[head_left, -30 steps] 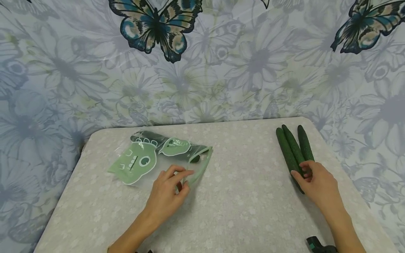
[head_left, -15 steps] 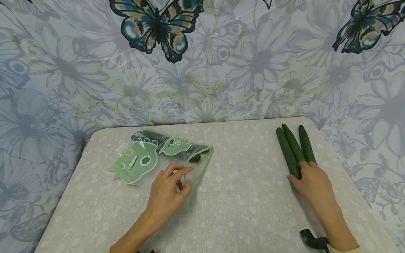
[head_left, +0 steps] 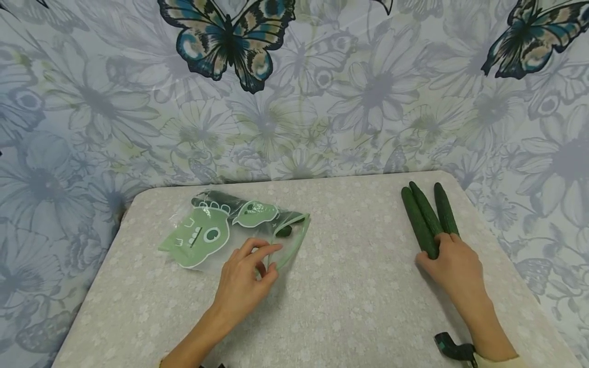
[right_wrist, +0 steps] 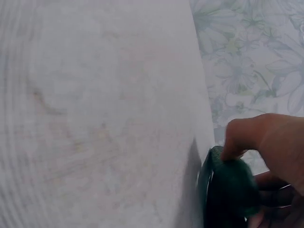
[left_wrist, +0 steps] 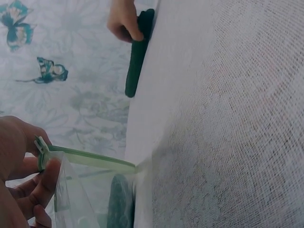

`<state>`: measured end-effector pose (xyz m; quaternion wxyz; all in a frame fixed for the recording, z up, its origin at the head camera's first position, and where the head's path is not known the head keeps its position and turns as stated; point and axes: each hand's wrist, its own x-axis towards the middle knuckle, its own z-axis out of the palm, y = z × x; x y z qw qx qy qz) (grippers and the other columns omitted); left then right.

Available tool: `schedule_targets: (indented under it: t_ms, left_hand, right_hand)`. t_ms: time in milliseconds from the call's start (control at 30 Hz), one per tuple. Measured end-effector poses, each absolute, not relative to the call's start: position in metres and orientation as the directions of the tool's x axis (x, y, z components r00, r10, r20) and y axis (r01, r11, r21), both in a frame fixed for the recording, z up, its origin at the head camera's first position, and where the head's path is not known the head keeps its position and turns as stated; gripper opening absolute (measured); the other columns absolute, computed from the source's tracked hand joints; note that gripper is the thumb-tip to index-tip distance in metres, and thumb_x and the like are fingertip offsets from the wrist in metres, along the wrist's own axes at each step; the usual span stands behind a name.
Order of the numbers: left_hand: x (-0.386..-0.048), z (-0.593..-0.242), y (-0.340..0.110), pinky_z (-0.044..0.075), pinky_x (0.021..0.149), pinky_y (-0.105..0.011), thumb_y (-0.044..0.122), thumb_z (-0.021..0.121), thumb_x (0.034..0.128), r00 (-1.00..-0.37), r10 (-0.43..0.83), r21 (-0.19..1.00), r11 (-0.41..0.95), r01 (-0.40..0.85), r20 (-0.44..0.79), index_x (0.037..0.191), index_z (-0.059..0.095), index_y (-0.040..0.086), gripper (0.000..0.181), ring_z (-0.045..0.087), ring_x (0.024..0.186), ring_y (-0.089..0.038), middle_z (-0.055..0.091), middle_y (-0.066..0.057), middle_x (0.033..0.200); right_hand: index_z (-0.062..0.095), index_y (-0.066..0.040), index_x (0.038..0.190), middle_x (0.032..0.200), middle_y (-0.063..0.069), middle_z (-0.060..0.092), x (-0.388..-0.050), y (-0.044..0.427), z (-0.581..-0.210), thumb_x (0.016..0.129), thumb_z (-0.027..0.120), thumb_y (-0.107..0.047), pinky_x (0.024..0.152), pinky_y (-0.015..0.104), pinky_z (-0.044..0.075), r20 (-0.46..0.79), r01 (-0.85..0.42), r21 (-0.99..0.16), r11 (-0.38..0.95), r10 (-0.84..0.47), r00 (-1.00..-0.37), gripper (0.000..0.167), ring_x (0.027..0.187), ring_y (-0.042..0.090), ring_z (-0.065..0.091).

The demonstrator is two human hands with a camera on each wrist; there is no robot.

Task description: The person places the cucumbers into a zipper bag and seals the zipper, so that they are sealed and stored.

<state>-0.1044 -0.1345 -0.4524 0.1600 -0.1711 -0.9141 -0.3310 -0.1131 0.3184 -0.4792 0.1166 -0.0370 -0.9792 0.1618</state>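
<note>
A clear bag with green dinosaur prints (head_left: 209, 240) lies at the table's left, its mouth facing right. Dark green cucumber shapes show inside, one end (head_left: 284, 231) near the opening. My left hand (head_left: 244, 281) pinches the bag's green zip edge (left_wrist: 95, 158) between thumb and fingers, holding the mouth raised. At the right lie three cucumbers (head_left: 418, 220), two side by side and one slightly apart at the far ends. My right hand (head_left: 460, 271) grips their near ends, thumb on the left one; its fingers hide part of the others. In the right wrist view the thumb presses a cucumber end (right_wrist: 232, 183).
The table (head_left: 340, 296) has a pale patterned cover and stands against a wall hanging with flowers and butterflies (head_left: 230, 41). A black wrist device (head_left: 453, 347) sits beside the right wrist, low over the table.
My right hand has come down over the cucumbers' near ends, its fingers closing around them and its thumb moving to the left one's side. My left hand and the bag have barely moved.
</note>
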Motion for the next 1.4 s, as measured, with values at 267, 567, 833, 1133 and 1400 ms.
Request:
schedule_targets:
  t_ms: [267,567,833,1133,1400]
  left_hand:
    - [-0.106,-0.453,-0.135,0.043,0.068,-0.023,0.009,0.079,0.0873,-0.889,0.207,0.552,0.719,0.421,0.409,0.124,0.082,0.024,0.04,0.059,0.077,-0.002,0.068,0.008,0.119]
    - [-0.106,-0.452,-0.136,0.043,0.065,-0.022,0.007,0.079,0.0874,-0.888,0.211,0.568,0.703,0.428,0.409,0.125,0.081,0.023,0.041,0.06,0.074,0.001,0.068,0.007,0.119]
    - [-0.107,-0.452,-0.137,0.043,0.065,-0.021,0.008,0.079,0.0886,-0.892,0.211,0.575,0.7,0.423,0.4,0.126,0.08,0.024,0.041,0.059,0.074,0.002,0.068,0.008,0.119]
    - [-0.107,-0.452,-0.136,0.044,0.066,-0.022,0.007,0.078,0.0886,-0.89,0.209,0.573,0.701,0.425,0.405,0.126,0.08,0.025,0.042,0.059,0.074,0.004,0.068,0.008,0.12]
    - [-0.106,-0.454,-0.135,0.043,0.065,-0.022,0.007,0.078,0.0884,-0.885,0.21,0.57,0.699,0.433,0.415,0.126,0.081,0.024,0.041,0.059,0.073,0.003,0.068,0.007,0.12]
  right_hand:
    - [0.067,0.01,0.119,0.105,0.034,0.067,-0.114,0.331,-0.478,0.095,0.064,-0.025,0.045,0.045,0.042,0.314,0.085,-0.386,0.918,0.218,-0.924,0.042,0.067,0.041,0.062]
    - [0.065,0.005,0.133,0.109,0.034,0.073,-0.122,0.352,-0.474,0.102,0.055,-0.028,0.058,0.037,0.042,0.186,0.176,-0.518,0.837,0.311,-0.932,0.047,0.075,0.038,0.066]
    - [0.068,-0.002,0.134,0.108,0.025,0.073,-0.124,0.356,-0.477,0.101,0.056,-0.029,0.064,0.033,0.038,0.174,0.204,-0.562,0.802,0.356,-0.918,0.044,0.074,0.028,0.056]
    - [0.067,-0.003,0.136,0.129,0.028,0.067,-0.122,0.355,-0.473,0.106,0.054,-0.03,0.066,0.028,0.039,0.118,0.223,-0.603,0.766,0.362,-0.925,0.043,0.082,0.024,0.056]
    - [0.064,-0.007,0.141,0.124,0.011,0.068,-0.116,0.353,-0.463,0.11,0.051,-0.038,0.068,0.029,0.048,-0.018,0.221,-0.713,0.665,0.298,-0.954,0.045,0.085,0.025,0.069]
